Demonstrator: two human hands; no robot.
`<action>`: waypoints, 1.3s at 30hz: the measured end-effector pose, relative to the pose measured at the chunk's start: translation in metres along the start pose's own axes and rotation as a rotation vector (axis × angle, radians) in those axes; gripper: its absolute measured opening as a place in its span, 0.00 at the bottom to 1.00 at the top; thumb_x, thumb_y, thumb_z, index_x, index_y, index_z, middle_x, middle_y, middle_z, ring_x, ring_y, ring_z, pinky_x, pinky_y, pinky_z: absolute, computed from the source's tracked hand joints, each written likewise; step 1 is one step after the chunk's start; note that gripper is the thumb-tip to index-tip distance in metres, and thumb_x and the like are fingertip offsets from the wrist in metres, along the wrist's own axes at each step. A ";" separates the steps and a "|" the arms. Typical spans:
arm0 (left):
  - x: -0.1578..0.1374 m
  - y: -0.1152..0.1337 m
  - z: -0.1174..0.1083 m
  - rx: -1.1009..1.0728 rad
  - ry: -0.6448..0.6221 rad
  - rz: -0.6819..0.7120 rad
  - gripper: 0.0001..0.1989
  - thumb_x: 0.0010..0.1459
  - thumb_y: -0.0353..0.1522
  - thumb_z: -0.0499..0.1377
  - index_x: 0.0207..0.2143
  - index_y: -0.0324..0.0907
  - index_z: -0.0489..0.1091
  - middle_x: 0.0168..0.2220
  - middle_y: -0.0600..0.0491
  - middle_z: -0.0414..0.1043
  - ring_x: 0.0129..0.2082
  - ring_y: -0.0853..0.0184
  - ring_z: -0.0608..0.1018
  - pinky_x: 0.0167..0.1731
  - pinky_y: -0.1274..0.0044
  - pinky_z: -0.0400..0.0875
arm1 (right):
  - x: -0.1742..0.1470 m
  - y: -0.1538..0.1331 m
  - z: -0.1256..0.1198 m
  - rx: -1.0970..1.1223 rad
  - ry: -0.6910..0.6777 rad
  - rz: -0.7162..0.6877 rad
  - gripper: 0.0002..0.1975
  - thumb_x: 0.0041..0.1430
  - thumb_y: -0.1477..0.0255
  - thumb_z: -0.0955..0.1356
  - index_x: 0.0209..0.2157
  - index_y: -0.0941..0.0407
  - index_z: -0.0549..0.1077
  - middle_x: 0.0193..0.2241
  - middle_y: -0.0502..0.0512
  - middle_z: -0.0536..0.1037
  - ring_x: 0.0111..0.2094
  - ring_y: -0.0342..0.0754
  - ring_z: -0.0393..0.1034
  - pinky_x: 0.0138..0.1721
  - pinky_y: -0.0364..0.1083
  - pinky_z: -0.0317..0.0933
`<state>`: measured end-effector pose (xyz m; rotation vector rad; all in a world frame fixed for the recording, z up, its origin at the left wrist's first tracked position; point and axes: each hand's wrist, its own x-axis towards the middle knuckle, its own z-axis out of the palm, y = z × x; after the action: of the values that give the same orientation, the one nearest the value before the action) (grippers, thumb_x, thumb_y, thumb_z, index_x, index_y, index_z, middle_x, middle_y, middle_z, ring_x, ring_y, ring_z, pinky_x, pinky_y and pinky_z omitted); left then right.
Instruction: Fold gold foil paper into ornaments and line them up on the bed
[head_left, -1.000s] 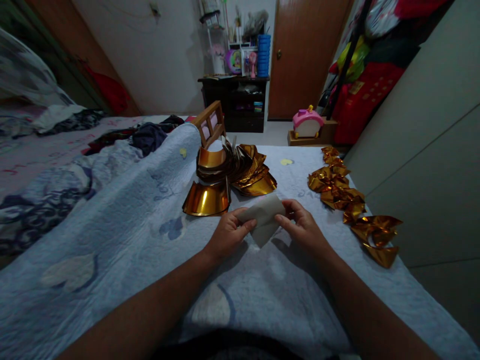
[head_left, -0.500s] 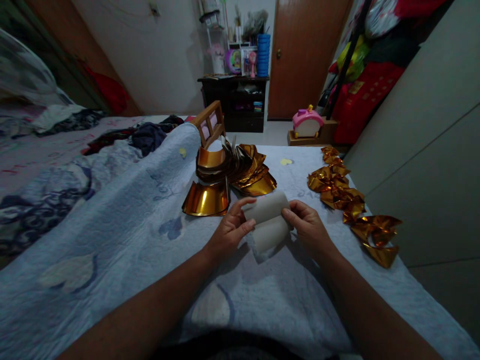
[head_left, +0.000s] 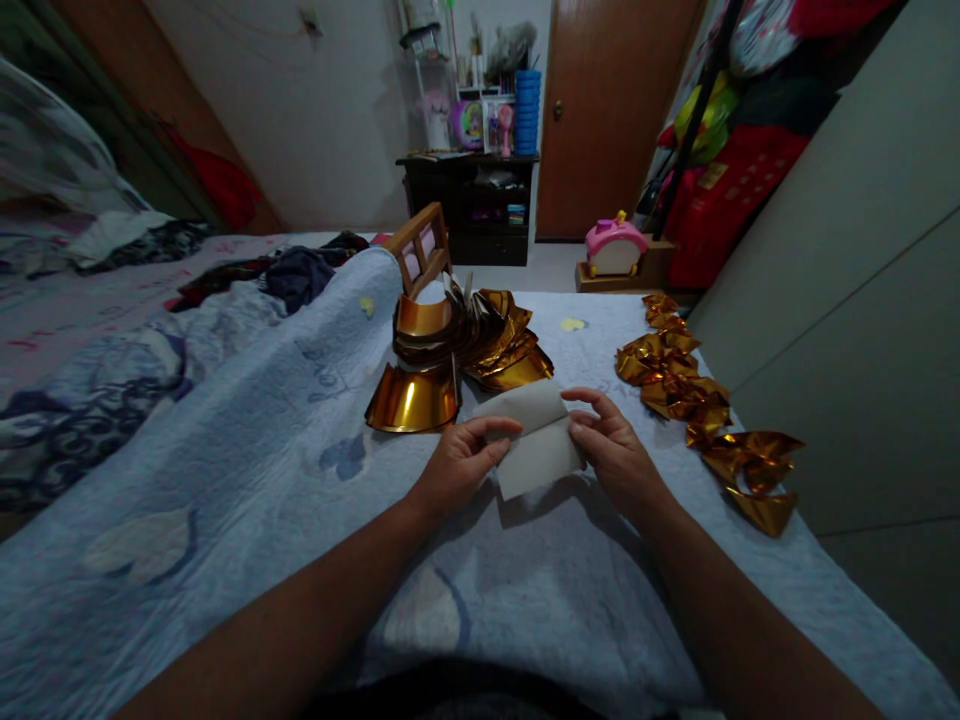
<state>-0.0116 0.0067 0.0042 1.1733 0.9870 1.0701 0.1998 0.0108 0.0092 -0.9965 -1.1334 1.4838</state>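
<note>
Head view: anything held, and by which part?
A pale grey, creased, paper-like sheet: left hand at its left edge, right hand at its right edge, both near the crease.

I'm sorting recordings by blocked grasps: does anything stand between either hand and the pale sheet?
Nothing visible does. The left hand and right hand both hold the pale sheet directly, at opposite sides. The stacked gold sheets lie beyond it, and the crumpled gold pieces lie off to the right.
</note>
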 end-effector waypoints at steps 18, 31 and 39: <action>0.005 -0.003 -0.003 -0.107 0.099 -0.048 0.15 0.46 0.33 0.71 0.38 0.38 0.79 0.35 0.50 0.80 0.32 0.68 0.78 0.33 0.78 0.71 | 0.001 0.004 -0.001 -0.038 -0.185 -0.055 0.11 0.50 0.73 0.73 0.38 0.53 0.78 0.32 0.50 0.77 0.28 0.42 0.65 0.28 0.42 0.57; 0.006 -0.010 -0.007 0.012 0.030 -0.027 0.20 0.47 0.35 0.72 0.43 0.37 0.77 0.32 0.51 0.78 0.26 0.70 0.75 0.26 0.80 0.69 | 0.004 0.005 -0.004 -0.237 -0.236 -0.160 0.05 0.51 0.73 0.72 0.32 0.53 0.82 0.37 0.54 0.74 0.37 0.47 0.70 0.34 0.44 0.63; 0.005 -0.019 -0.014 0.233 -0.050 0.091 0.23 0.52 0.34 0.69 0.51 0.41 0.75 0.40 0.48 0.78 0.35 0.65 0.78 0.34 0.76 0.72 | 0.005 0.006 -0.004 -0.215 -0.185 -0.149 0.06 0.55 0.66 0.73 0.30 0.55 0.79 0.30 0.51 0.75 0.30 0.45 0.67 0.32 0.44 0.60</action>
<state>-0.0215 0.0129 -0.0162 1.4395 1.0480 1.0105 0.2017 0.0159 0.0025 -0.9101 -1.4928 1.3761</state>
